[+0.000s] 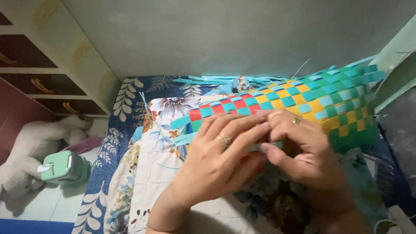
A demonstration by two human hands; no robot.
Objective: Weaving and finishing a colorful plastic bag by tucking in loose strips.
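While you work over the bed, a floral bedsheet in blue and cream lies under everything, and to your left a white plush toy slumps on the pale floor with a small mint-green container just beside it. Behind those stands a cream drawer unit with dark drawer fronts, and a plain grey-green wall closes off the far side of the bed. Your own hands cover the near edge of the woven mat, so the spot you are handling is mostly hidden. Your left hand, with a ring on one finger, lies across that edge with its fingers curled over the strips, and your right hand, also ringed, meets it from the other side; the fingertips of both seem to pinch a pale teal strip between them, though blur makes this hard to confirm. The mat sits raised in front of you, tilted up toward the right, a checker weave of flat strips in teal, green, yellow and red. Loose teal strip ends fan out from its far left edge over the sheet.
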